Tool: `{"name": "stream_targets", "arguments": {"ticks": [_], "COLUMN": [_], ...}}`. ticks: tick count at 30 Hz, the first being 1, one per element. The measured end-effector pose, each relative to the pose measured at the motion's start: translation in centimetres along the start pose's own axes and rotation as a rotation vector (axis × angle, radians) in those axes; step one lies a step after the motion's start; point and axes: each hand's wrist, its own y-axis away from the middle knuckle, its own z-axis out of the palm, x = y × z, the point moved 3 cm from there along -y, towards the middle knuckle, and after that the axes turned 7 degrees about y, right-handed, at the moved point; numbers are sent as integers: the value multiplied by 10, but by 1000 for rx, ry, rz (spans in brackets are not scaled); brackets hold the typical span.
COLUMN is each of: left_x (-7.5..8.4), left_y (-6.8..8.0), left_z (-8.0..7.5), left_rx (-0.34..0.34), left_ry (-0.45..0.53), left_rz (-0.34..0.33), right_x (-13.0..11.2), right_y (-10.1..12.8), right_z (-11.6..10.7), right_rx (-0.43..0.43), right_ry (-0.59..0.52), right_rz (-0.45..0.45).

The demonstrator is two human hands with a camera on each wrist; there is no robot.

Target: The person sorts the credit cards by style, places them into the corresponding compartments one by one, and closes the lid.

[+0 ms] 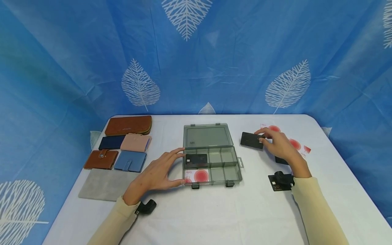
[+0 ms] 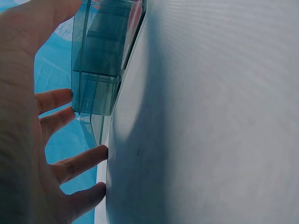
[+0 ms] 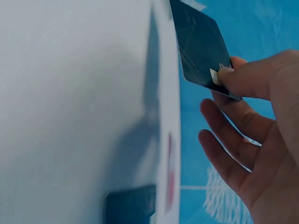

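My right hand pinches a black card between thumb and fingers, right of the box. In the right wrist view the card is tilted above the table, a small chip beside the thumb. My left hand spreads along the left side of a clear grey-green divided box. Its thumb is at the near left corner and its fingertips at the left wall; the fingers are fairly straight. The box's lid lies open at the back. A black card and a red-and-white card lie in its left compartments.
On the right lie a black VIP card, partly covered by the wrist camera, and red-and-white cards. At the left are a brown long wallet, several smaller wallets, including a blue one, and a flat grey piece.
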Motion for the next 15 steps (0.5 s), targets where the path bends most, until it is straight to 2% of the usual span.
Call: {"name": "stream_targets", "arguments": {"ticks": [3,8,15], "left_x": [-1,-3,-5], "left_y": [-1,-1,-3], "left_z": [-1,-2,-2], "left_rx": [-3,-25,-28], "left_ry": [5,19,25], "left_rz": [-2,-29,-27], "right_x": [-13,-36,-65], "right_y": [-2,-4,-7], "right_z": [-6,-9,5], "right_rx": [33,42,79], "right_ry": [-20,-41,-90], "right_rz": [-17,-36,-118]}}
